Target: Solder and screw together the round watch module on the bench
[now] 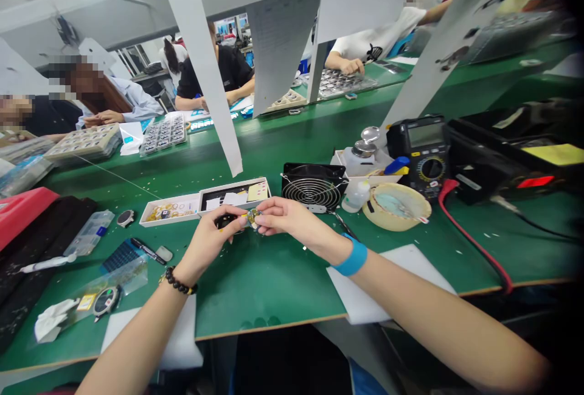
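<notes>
I saw left hand [207,250] in a narrow pinch on a black part [225,221] | right hand [292,220] narrow on a round gold part [252,218], parts touching above the near bench [269,285] | rings [166,212] lay in the far-left tray [157,221] | fit: cannot tell

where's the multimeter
In the head view, the multimeter stands right of centre on the green bench, behind the round dish and left of a black unit.
</notes>
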`<state>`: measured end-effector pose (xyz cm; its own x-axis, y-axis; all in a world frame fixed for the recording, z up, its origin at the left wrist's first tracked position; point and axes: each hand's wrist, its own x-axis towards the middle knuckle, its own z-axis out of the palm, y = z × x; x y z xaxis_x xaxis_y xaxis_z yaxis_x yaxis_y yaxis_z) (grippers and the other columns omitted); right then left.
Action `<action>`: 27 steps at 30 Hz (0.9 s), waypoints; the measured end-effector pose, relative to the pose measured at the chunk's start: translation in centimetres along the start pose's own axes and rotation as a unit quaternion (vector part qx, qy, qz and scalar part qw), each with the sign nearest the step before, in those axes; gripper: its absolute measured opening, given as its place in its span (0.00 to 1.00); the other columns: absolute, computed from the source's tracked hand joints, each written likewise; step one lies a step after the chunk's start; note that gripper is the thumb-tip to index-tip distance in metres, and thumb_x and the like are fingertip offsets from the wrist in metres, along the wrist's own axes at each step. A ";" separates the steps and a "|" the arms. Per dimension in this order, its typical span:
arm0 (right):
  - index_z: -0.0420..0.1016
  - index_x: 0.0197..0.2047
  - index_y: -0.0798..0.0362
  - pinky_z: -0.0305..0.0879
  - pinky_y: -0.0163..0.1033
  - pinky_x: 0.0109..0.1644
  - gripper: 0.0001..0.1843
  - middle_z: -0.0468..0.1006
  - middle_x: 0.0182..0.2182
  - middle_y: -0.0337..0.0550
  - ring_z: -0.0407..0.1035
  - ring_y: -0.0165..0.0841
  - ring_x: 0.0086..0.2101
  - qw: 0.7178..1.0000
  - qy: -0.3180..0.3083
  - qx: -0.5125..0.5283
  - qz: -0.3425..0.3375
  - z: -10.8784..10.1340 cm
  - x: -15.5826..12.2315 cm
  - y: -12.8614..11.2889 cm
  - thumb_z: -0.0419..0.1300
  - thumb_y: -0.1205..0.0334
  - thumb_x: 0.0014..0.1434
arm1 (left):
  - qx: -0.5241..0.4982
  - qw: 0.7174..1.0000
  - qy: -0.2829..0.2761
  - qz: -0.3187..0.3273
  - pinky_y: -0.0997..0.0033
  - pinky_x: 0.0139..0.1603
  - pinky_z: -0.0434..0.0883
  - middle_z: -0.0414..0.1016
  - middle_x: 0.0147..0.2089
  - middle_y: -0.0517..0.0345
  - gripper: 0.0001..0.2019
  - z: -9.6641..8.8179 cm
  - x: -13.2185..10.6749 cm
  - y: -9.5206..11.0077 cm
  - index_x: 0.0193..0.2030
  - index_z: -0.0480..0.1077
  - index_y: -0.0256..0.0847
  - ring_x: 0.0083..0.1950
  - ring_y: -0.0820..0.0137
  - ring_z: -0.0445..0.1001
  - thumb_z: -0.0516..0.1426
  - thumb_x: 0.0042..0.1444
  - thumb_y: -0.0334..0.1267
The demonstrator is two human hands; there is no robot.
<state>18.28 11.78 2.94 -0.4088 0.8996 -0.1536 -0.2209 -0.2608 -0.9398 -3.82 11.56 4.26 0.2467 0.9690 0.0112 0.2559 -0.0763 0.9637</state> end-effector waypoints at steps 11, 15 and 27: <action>0.78 0.39 0.54 0.77 0.38 0.44 0.22 0.79 0.34 0.40 0.75 0.30 0.35 0.998 0.026 -0.017 -0.050 0.2 -0.3 0.0 0.78 0.49 0.49 | -0.032 0.999 -0.013 0.009 0.73 0.32 0.70 0.78 0.37 0.56 0.17 0.1 -0.1 0.4 0.44 0.81 0.41 0.30 0.72 0.69 0.70 0.57 0.51; 0.77 0.40 0.54 0.75 0.37 0.40 0.23 0.77 0.34 0.40 0.72 0.29 0.32 0.998 0.023 -0.036 -0.051 0.2 -0.1 0.2 0.77 0.48 0.50 | -0.047 0.999 -0.020 0.005 0.74 0.31 0.69 0.79 0.43 0.53 0.16 0.1 0.0 0.1 0.45 0.82 0.41 0.32 0.72 0.70 0.70 0.57 0.50; 0.76 0.39 0.54 0.76 0.40 0.44 0.23 0.79 0.35 0.42 0.75 0.32 0.36 0.996 0.001 -0.068 -0.054 0.5 -0.1 0.3 0.75 0.44 0.55 | -0.104 0.993 -0.049 -0.016 0.74 0.31 0.70 0.79 0.43 0.53 0.20 0.4 -0.4 0.3 0.46 0.82 0.41 0.35 0.71 0.70 0.68 0.58 0.55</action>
<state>17.82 11.46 2.83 -0.3874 0.9206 -0.0494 -0.1420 -0.1125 -0.9834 -3.47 11.05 4.41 0.3345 0.9417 -0.0362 0.0681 0.0141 0.9976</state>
